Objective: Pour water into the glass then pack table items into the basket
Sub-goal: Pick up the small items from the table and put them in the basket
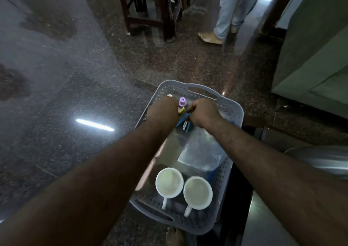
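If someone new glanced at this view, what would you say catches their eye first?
Probably the grey perforated basket at the centre, with both arms reaching into its far end: the left hand and right hand are curled among small items there, beside a purple-capped bottle and something blue. Next, the two white cups standing side by side at the near end, handles toward the camera.

We cannot see the fingers of the left hand [163,108] or the right hand [204,114]; both curl away from us over the basket [233,112]. What they hold is hidden. The bottle [182,102] shows only its purple cap. A bystander [228,12] is cut off above the knees.
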Available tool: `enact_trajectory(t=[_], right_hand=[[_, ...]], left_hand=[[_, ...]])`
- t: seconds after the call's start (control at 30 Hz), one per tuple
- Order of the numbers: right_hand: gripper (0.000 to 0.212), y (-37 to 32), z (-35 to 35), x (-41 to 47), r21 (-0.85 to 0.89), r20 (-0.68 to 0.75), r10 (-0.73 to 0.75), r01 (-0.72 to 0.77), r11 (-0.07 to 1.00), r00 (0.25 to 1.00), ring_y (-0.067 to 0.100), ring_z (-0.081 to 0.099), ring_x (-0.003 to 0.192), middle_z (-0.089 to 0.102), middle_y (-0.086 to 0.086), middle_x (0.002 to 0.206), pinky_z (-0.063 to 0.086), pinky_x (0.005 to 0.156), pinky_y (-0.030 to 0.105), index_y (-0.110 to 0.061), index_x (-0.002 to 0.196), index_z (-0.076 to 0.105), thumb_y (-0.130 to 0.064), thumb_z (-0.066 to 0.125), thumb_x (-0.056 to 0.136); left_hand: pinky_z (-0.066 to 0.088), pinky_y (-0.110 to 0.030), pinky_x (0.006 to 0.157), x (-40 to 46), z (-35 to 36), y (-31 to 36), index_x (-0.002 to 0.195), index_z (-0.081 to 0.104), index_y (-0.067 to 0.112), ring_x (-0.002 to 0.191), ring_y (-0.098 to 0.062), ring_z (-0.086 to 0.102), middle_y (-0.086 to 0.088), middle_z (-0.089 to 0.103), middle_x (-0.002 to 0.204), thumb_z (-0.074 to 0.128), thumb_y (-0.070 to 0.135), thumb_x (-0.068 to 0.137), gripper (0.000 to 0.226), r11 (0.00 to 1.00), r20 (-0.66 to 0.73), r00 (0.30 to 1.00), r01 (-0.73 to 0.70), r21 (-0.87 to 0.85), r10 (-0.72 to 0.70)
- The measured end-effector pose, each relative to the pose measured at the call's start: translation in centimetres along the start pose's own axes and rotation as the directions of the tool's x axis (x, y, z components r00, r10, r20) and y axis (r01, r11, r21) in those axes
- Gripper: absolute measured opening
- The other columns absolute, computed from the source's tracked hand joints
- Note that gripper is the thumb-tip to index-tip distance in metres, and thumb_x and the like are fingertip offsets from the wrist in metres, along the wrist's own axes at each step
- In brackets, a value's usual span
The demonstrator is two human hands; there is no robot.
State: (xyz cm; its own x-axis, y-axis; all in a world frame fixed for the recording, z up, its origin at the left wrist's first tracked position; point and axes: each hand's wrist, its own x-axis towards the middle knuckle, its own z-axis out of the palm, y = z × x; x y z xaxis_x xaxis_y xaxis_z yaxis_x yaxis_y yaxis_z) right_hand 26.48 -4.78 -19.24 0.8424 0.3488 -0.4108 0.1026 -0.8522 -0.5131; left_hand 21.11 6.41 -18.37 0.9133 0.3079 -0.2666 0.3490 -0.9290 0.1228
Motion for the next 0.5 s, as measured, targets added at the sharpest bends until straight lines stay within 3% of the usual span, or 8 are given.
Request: enact_trajectory(t=[0.33,0.5], right_hand=[[0.015,-0.4,1.8,0.0,0.221,-0.014,0.042,-0.038,0.975,0.999,0.027,0.069,0.097,0.075,0.014,0.102,0.057,0.089,0.043,-0.005,0.095,0.077,-0.005,0.072,0.081],[0.019,-0.8,2.7,-0.1,0.289,-0.032,0.083,-0.070,0.955,0.996,0.032,0.069,0.097,0.073,0.016,0.105,0.058,0.087,0.047,-0.007,0.102,0.074,-0.006,0.064,0.086]], left_hand=[[0.054,-0.038,0.086,0.0,1.1,-0.4,0.111,0.061,0.005,0.108,-0.033,0.066,-0.016,0.067,0.116,0.060,0.014,0.087,0.026,0.996,-0.009,0.997,0.075,0.049,-0.075],[0.052,-0.041,0.090,0.3,1.4,-0.3,0.122,0.054,0.007,0.113,-0.034,0.064,-0.016,0.066,0.120,0.057,0.018,0.089,0.034,0.996,-0.029,0.996,0.089,0.031,-0.088]])
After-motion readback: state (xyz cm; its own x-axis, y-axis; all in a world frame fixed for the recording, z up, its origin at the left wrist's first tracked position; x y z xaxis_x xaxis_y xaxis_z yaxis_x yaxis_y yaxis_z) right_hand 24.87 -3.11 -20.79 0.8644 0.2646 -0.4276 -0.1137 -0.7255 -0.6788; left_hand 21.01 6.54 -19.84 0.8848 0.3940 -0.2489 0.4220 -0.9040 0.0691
